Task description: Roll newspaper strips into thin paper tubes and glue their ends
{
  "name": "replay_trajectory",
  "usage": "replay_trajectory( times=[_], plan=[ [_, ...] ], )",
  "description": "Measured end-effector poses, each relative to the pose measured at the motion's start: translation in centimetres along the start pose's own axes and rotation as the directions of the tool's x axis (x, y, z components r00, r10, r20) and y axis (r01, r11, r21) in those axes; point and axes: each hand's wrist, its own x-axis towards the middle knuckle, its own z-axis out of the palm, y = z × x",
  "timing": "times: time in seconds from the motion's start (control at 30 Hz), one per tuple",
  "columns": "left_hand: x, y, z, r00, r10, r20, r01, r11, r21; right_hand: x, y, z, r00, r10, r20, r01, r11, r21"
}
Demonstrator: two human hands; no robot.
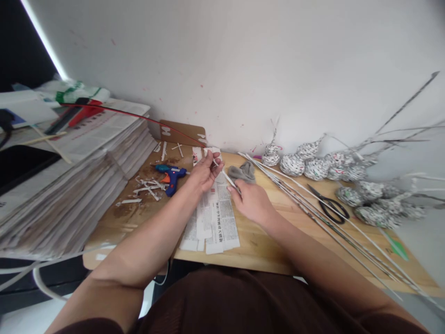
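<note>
Between my hands runs a thin white rolled paper tube (227,178), slanting down to the right. My left hand (206,172) pinches its upper end, fingers partly curled. The fingers of my right hand (253,200) are closed around the lower end. A long, thin red rod or wire (146,118) reaches from the left to near my left fingertips; whether it is held I cannot tell. Beneath the hands lie cut newspaper strips (222,227). A blue glue gun (174,180) rests left of my left hand, and a grey cloth (245,171) lies just behind my right hand.
A tall newspaper stack (114,171) stands at the left. White scraps (151,188) lie by the glue gun on a stained board. Rightward are long paper tubes (295,199), black scissors (330,205) and several woven paper gourds (292,164) along the wall.
</note>
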Motion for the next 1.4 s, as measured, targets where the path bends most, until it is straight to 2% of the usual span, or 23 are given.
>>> replay_trajectory(
  times=[0.07, 0.13, 0.17, 0.23, 0.3, 0.37, 0.4, 0.47, 0.53, 0.6, 0.63, 0.7, 0.73, 0.83, 0.87, 0.9, 0.93, 1.03, 1.1, 1.2, 1.27, 1.37, 1.4],
  plan=[
    [0.0, 0.0, 0.0, 1.000, -0.005, -0.003, 0.005, 1.000, 0.007, 0.6, -0.1, 0.2, 1.000, -0.006, -0.020, 0.008, 0.998, 0.069],
    [-0.1, 0.0, 0.0, 1.000, -0.012, -0.016, 0.012, 1.000, 0.009, 1.1, 0.0, 0.5, 0.999, 0.012, 0.044, -0.025, 0.954, 0.300],
    [-0.1, 0.0, 0.0, 1.000, -0.016, -0.025, 0.016, 1.000, 0.009, 1.2, 0.2, 0.7, 0.993, 0.030, 0.118, -0.082, 0.882, 0.464],
    [-0.1, 0.0, 0.1, 0.999, -0.023, -0.042, 0.024, 1.000, 0.006, 1.2, 0.6, 0.9, 0.953, 0.033, 0.302, -0.258, 0.614, 0.746],
    [-0.2, 0.1, 0.2, 0.998, -0.032, -0.056, 0.032, 1.000, -0.002, 1.0, 1.1, 0.8, 0.888, -0.031, 0.458, -0.435, 0.265, 0.861],
    [-0.2, 0.3, 0.3, 0.997, -0.047, -0.059, 0.046, 0.999, -0.017, 0.4, 1.5, 0.6, 0.821, -0.149, 0.551, -0.562, -0.041, 0.826],
    [-0.3, 0.4, 0.3, 0.997, -0.055, -0.053, 0.054, 0.998, -0.029, 0.0, 1.7, 0.5, 0.789, -0.212, 0.576, -0.609, -0.156, 0.777],
    [-0.3, 0.7, 0.4, 0.997, -0.067, -0.023, 0.066, 0.996, -0.059, -1.2, 2.0, 0.4, 0.743, -0.310, 0.593, -0.668, -0.296, 0.683],
    [-0.4, 0.9, 0.3, 0.998, -0.068, 0.010, 0.068, 0.995, -0.077, -2.8, 2.4, 0.4, 0.717, -0.352, 0.602, -0.697, -0.316, 0.644],
    [-0.3, 1.1, 0.3, 0.998, -0.057, 0.010, 0.058, 0.996, -0.074, -4.7, 2.8, 0.4, 0.689, -0.359, 0.629, -0.719, -0.231, 0.655],
    [-0.2, 1.1, 0.2, 0.999, -0.049, -0.003, 0.049, 0.996, -0.070, -5.5, 3.1, 0.3, 0.700, -0.311, 0.643, -0.707, -0.173, 0.686],
    [0.0, 1.1, 0.1, 0.999, -0.030, -0.034, 0.028, 0.997, -0.067, -7.0, 3.7, -0.1, 0.746, -0.145, 0.650, -0.657, 0.000, 0.754],
    [0.1, 1.0, 0.0, 0.999, -0.020, -0.045, 0.017, 0.997, -0.069, -7.5, 3.9, -0.4, 0.776, -0.056, 0.628, -0.619, 0.125, 0.776],
    [0.3, 0.9, 0.0, 0.998, -0.003, -0.055, -0.001, 0.997, -0.074, -8.6, 4.3, -1.3, 0.894, 0.132, 0.429, -0.428, 0.537, 0.727],
    [0.3, 0.9, 0.0, 0.998, -0.002, -0.056, -0.002, 0.997, -0.074, -8.8, 4.4, -1.5, 0.914, 0.148, 0.378, -0.385, 0.611, 0.691],
    [0.2, 1.0, 0.0, 0.998, -0.005, -0.058, 0.001, 0.997, -0.072, -8.9, 4.4, -1.6, 0.914, 0.149, 0.377, -0.383, 0.622, 0.683],
    [0.2, 1.0, 0.1, 0.998, -0.011, -0.061, 0.007, 0.997, -0.071, -9.1, 4.4, -1.7, 0.895, 0.131, 0.427, -0.420, 0.569, 0.707],
    [0.0, 1.2, 0.2, 0.997, -0.022, -0.068, 0.017, 0.997, -0.078, -9.6, 4.3, -1.7, 0.782, -0.031, 0.623, -0.605, 0.204, 0.770],
    [0.0, 1.3, 0.2, 0.997, -0.016, -0.071, 0.010, 0.996, -0.088, -9.9, 4.3, -1.7, 0.751, -0.085, 0.655, -0.654, 0.046, 0.755],
    [0.1, 1.4, 0.1, 0.998, -0.006, -0.064, 0.000, 0.995, -0.099, -10.4, 4.4, -1.7, 0.787, 0.006, 0.617, -0.616, 0.051, 0.786],
    [0.1, 1.5, 0.1, 0.999, -0.022, -0.048, 0.017, 0.995, -0.101, -10.6, 4.5, -1.7, 0.805, 0.013, 0.593, -0.593, 0.042, 0.804],
    [0.0, 1.6, 0.1, 0.998, -0.040, -0.052, 0.035, 0.994, -0.101, -11.0, 4.9, -1.7, 0.767, -0.094, 0.634, -0.641, -0.077, 0.764],
    [0.0, 1.6, 0.2, 0.997, -0.038, -0.063, 0.031, 0.994, -0.105, -11.1, 5.1, -1.8, 0.753, -0.112, 0.648, -0.657, -0.087, 0.748]
  ],
)
